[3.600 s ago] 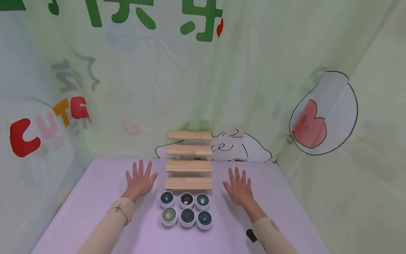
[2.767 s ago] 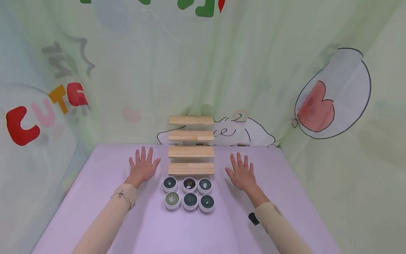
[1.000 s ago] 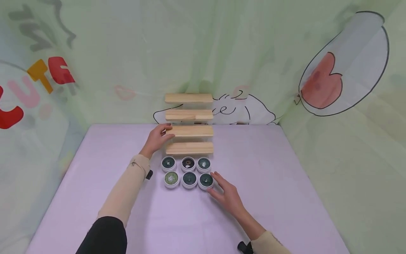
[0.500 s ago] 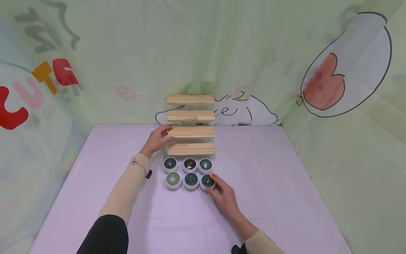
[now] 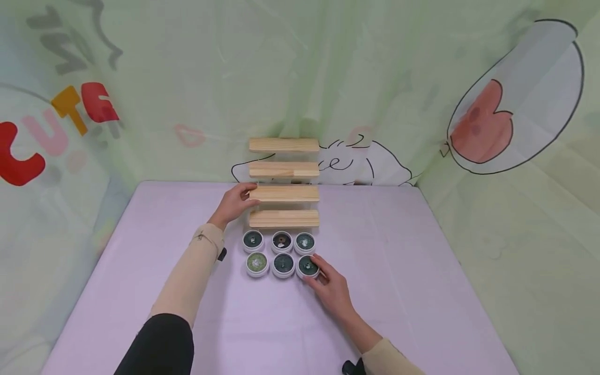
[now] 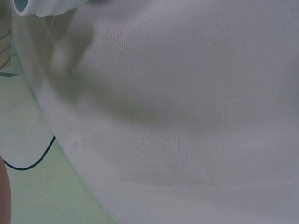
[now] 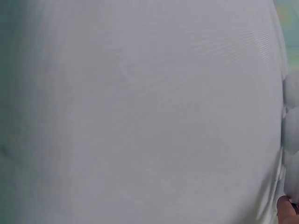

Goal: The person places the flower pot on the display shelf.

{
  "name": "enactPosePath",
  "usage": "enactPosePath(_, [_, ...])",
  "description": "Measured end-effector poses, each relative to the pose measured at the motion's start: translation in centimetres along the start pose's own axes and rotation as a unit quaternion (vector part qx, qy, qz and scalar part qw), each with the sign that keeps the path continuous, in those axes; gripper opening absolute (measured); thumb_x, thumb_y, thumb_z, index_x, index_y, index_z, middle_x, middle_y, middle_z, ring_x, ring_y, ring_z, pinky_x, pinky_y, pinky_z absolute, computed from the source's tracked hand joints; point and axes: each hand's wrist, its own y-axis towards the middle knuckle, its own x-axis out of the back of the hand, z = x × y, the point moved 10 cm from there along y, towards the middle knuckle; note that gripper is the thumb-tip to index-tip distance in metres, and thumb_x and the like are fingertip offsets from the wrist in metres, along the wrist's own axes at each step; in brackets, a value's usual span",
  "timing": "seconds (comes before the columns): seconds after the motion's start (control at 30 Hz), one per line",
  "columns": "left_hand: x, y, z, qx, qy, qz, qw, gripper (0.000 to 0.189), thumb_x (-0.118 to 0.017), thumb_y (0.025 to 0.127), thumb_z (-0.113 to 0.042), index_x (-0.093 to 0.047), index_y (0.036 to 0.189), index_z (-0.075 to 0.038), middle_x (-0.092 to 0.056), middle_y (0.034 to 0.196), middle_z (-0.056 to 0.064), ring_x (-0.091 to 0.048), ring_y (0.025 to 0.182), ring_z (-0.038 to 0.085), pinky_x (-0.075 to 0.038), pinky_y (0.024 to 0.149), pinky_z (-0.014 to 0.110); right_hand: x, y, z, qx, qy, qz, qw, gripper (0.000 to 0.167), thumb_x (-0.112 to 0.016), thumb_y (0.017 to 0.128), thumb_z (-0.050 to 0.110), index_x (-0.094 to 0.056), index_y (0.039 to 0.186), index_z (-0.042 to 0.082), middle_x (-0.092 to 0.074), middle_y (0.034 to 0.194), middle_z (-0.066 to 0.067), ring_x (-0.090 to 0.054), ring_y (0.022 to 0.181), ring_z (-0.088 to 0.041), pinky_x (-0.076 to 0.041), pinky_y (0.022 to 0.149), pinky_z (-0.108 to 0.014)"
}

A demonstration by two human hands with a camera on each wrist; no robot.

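A four-tier wooden step rack [image 5: 284, 219] stands near the back of the table, its planks rising towards the backdrop. My left hand [image 5: 232, 204] holds the left end of its second plank from the bottom, thumb on the near side and fingers on the far side. In front of the rack sit two rows of small round white jars with dark or green contents. My right hand [image 5: 334, 291] pinches the front right jar [image 5: 308, 266] between thumb and fingers; this jar still stands with the others. At the right wrist view's edge, a fingertip [image 7: 287, 210] meets a white jar [image 7: 292, 175].
Beside the held jar are a dark jar [image 5: 283, 264] and a green-speckled jar [image 5: 257, 263]; three more form the back row. A pale lilac cloth covers the table [image 5: 398, 250]. Printed curtains [image 5: 187, 104] enclose the back and sides.
Both hands earlier lay spread on the table at either side. The left has moved in to the rack, the right to the front right jar. Over the last half second little differs.
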Motion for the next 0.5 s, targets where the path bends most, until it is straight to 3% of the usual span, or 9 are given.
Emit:
enactPosePath(0.27, [0.3, -0.2, 0.0, 0.0, -0.019, -0.004, 0.9998, 0.059, -0.076, 0.087, -0.014, -0.051, 0.137, 0.004, -0.05, 0.14, 0.02, -0.049, 0.13, 0.031, -0.044, 0.111, 0.032, 0.1, 1.4, 3.3, 0.011, 0.017, 0.032, 0.9993, 0.054, -0.079, 0.079, -0.002, -0.06, 0.13, -0.001, -0.051, 0.141, -0.02, -0.049, 0.129, -0.035, -0.048, 0.101, -0.031])
enactPosePath(0.5, [0.0, 0.1, 0.2, 0.0, -0.032, -0.001, 0.9995, 0.058, -0.075, 0.087, -0.014, -0.051, 0.137, 0.003, -0.05, 0.141, 0.018, -0.047, 0.132, 0.03, -0.043, 0.111, 0.029, 0.6, 4.5, 5.8, 0.012, -0.028, 0.036, 0.9989, 0.054, -0.078, 0.083, 0.006, -0.059, 0.133, 0.002, -0.051, 0.143, -0.016, -0.049, 0.131, -0.028, -0.046, 0.103, -0.026])
